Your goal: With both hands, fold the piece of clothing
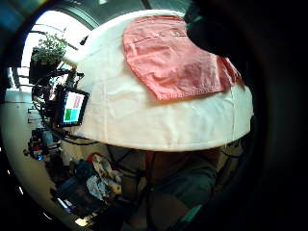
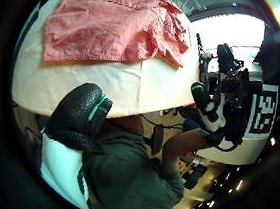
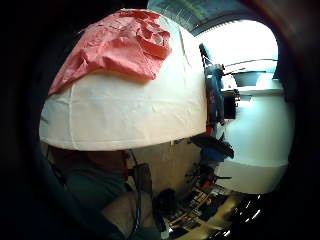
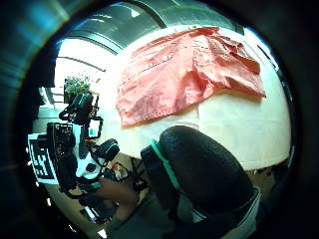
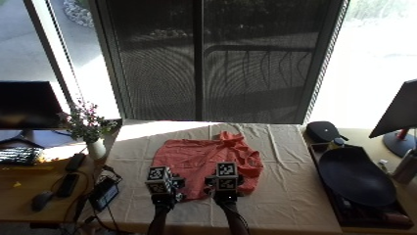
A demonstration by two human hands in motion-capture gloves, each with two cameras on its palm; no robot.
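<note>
Daylight pours in through the windows (image 5: 378, 54) behind the table (image 5: 287, 196), washing the panes out to near white, while the screened middle door (image 5: 215, 58) stays dark. A sunlit band lies across the far edge of the tablecloth, and the nearer cloth and the shirt (image 5: 202, 159) sit in softer, dimmer light. In the palm views the table bulges into a dome, the rims fall to black, glare flares at the windows, and the background clutter is soft.
</note>
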